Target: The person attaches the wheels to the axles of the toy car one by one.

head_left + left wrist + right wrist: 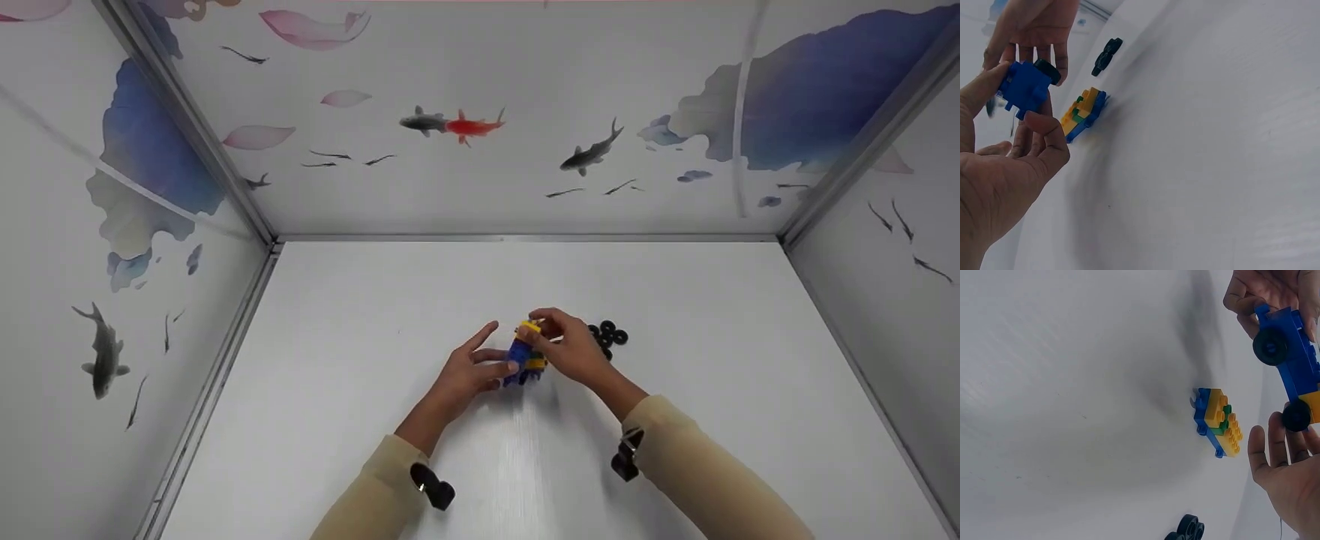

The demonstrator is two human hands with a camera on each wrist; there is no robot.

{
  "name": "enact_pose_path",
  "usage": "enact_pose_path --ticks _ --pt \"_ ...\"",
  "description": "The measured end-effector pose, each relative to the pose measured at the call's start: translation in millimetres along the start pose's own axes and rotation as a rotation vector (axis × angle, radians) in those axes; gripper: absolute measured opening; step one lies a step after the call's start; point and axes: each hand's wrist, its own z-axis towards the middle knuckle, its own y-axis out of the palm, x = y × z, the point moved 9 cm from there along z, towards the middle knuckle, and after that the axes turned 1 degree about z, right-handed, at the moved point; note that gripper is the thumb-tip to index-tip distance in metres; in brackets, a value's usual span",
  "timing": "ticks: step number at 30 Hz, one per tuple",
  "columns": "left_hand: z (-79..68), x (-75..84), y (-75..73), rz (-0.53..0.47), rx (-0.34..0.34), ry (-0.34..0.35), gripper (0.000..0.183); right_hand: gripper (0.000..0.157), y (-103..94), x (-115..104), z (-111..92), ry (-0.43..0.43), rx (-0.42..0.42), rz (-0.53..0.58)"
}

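Note:
A blue toy car (1296, 363) built of blocks, with a yellow block at one end, is held up between both hands. Two black wheels (1270, 346) show on its side in the right wrist view. My left hand (466, 375) pinches the blue end between thumb and fingers, its index finger stretched out. The right hand (574, 349) grips the yellow end, its thumb on the near side. Under the hands, a second block car (1216, 419) with a blue base and yellow and green blocks lies on the table; no wheels show on it.
Several loose black wheels (609, 334) lie on the white table (337, 420) just right of the right hand. Printed panels with fish and petals stand as walls (487, 187) at the back and both sides. Each sleeve carries a black wrist device (433, 487).

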Motion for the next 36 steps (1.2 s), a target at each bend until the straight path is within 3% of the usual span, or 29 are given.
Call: enact_pose_path --ticks 9,15,24,29,36 --pt "3.0 1.7 -10.5 -0.052 0.035 0.046 0.098 0.053 -6.7 9 -4 0.054 -0.015 -0.018" --pt "2.6 4.0 -17.6 -0.091 0.05 0.065 0.099 0.045 -5.1 14 -7 0.072 -0.059 -0.003" --pt "8.0 9.0 -25.3 -0.138 0.073 0.088 0.098 0.038 2.8 14 -14 0.044 -0.114 0.021" --pt "13.2 8.6 -25.7 -0.173 0.087 0.078 0.098 0.047 8.9 14 -21 0.007 -0.159 0.103" --pt "19.7 8.5 -22.8 -0.144 0.104 0.056 0.095 0.058 20.5 13 -28 -0.027 -0.23 0.188"
